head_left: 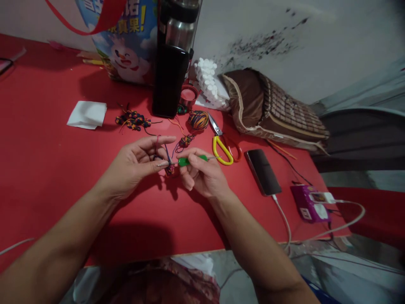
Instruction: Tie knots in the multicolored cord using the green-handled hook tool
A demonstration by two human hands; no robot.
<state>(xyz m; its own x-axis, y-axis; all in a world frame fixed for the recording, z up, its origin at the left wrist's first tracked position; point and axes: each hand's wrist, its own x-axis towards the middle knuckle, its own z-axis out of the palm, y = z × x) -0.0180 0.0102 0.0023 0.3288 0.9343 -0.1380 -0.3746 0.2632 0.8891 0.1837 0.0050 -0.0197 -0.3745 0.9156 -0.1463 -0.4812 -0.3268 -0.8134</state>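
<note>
Between the fingers of my right hand (202, 171) is a crochet hook (183, 161) with a green handle, its metal shaft pointing left. My left hand (136, 162) pinches a small crochet piece (170, 169) of dark and multicoloured yarn, where the hook's shaft meets it. A strand of yarn loops around the raised left index finger. Just beyond my hands lie a small tangle of yarn (186, 140) and a multicoloured yarn ball (198, 120). Finished-looking crocheted pieces (133, 120) rest farther left. Whether the hook passes through a stitch is too small to tell.
Yellow-and-red-handled scissors (223, 150) lie right of the yarn ball. A phone (262, 172) on a white cable sits farther right, near a purple box (308, 204). Behind stand a black phone (170, 82), a metal bottle (180, 31), a printed bag (126, 50) and a brown cushion (272, 105).
</note>
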